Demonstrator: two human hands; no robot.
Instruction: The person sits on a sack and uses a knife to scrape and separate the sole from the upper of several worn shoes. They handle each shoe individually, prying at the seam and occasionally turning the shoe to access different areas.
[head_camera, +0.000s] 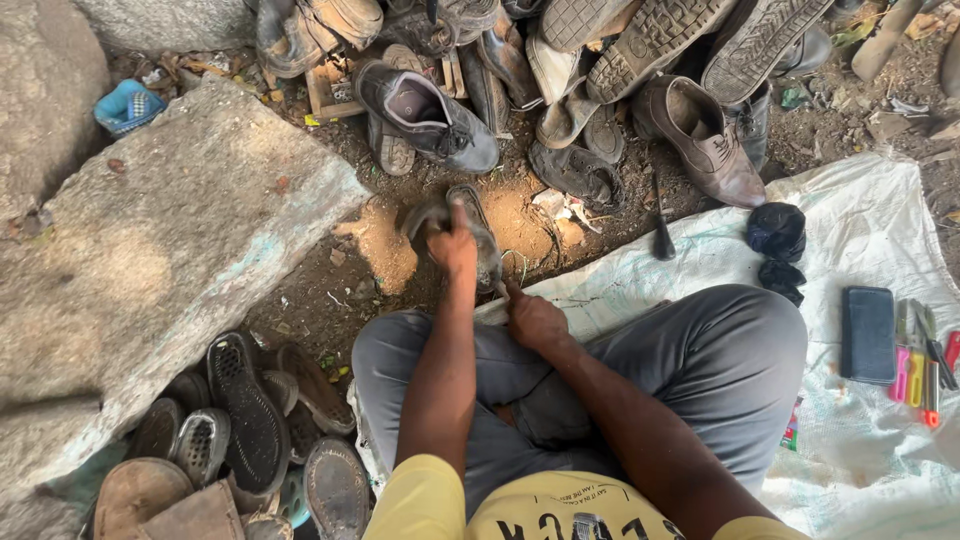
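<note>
A: What is the left hand (455, 245) doing?

B: It is clamping down on a worn dark shoe (478, 232), pinning it against the dirt ground (390, 255) just ahead of the knees, probably so it is not shifting.

A: And the right hand (533, 320)?

B: It is closing around a thin tool at the shoe's near end; I cannot tell which tool.

A: What is lying around them?

B: Left of the left hand, one stone slab (150, 250) is sitting, with a heap of soles near it. Beyond the hands, a pile of shoes is waiting. Right of the right hand, on the white sack (860, 200), one dark phone (867, 333) and several hand tools (925, 360) are staying within reach.
</note>
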